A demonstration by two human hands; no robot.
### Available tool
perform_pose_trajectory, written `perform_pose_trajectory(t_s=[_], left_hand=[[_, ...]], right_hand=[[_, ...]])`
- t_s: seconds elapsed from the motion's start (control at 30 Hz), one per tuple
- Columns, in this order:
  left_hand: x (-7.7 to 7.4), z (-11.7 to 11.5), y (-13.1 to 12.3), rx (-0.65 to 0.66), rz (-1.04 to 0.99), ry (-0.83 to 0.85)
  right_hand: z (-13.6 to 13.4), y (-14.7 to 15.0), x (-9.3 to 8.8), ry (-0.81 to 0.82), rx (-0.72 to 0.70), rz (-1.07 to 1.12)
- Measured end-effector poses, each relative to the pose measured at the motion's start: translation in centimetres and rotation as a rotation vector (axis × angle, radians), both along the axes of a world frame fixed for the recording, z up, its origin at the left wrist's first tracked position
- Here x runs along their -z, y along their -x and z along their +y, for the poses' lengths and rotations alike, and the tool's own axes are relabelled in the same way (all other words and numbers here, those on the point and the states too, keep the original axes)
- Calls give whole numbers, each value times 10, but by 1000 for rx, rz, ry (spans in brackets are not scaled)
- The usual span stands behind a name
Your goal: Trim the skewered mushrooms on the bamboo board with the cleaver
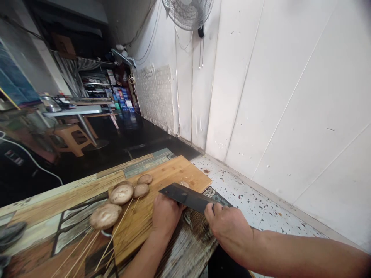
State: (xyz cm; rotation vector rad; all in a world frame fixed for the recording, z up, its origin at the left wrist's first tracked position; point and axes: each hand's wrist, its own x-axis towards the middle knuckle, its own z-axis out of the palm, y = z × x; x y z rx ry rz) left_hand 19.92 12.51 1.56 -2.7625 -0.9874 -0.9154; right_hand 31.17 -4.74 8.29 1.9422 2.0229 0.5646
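Observation:
A dark-bladed cleaver (pixel 188 197) is in my right hand (pixel 230 229), whose fingers are wrapped round its handle. Its blade points left across the bamboo cutting board (pixel 179 170), in front of my left hand (pixel 166 214). My left fingers are curled in at the board's near edge, and the blade hides their tips and whatever they hold. A pale bit of a mushroom (pixel 184 184) shows just beyond the blade. To the left sit brown mushrooms: a big one (pixel 121 193), another big one (pixel 106 216) and two small ones (pixel 141 190). Thin wooden skewers (pixel 117 231) lie beside them.
The board rests on a patchwork-patterned table (pixel 95 185). A white panelled wall (pixel 275 96) rises on the right, with a fan (pixel 189 13) mounted high. Speckled floor (pixel 261 208) lies between table and wall. Farther back stand a plastic stool (pixel 71 137) and another table (pixel 74 111).

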Motion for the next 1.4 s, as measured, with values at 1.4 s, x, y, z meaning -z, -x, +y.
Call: perform_pose_trajectory(t_s=[1.4], left_hand=[[2, 0, 2, -57, 7, 35]], right_hand=[[43, -127, -13, 335, 310, 1710]])
